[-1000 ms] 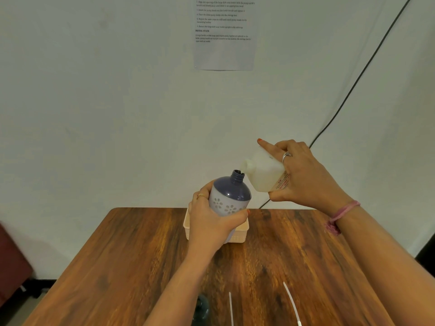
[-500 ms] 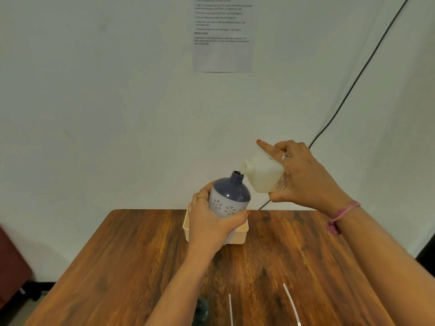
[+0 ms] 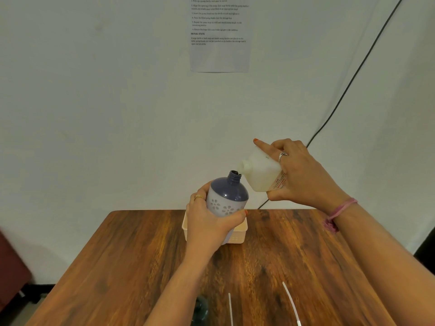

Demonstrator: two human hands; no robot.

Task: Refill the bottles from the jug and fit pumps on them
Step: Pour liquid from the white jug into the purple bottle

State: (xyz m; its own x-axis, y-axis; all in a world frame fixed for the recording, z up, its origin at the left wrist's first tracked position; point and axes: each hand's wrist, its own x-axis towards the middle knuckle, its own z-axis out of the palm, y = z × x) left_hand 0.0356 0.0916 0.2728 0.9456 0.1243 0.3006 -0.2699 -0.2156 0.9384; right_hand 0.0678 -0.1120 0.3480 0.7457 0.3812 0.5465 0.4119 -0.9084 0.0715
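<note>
White jug (image 3: 261,171) tilted, spout leftward-down

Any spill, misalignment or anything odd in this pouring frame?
Nothing stands out. The right hand tips the jug with its spout at the open neck of the bottle, gripped by the left hand. No liquid shows on the table. Two thin white tubes lie near the front edge.

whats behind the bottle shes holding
A pale plastic basket sits on the wooden table right behind the purple bottle and the left hand. Only its right side and front edge show; its contents are covered.
</note>
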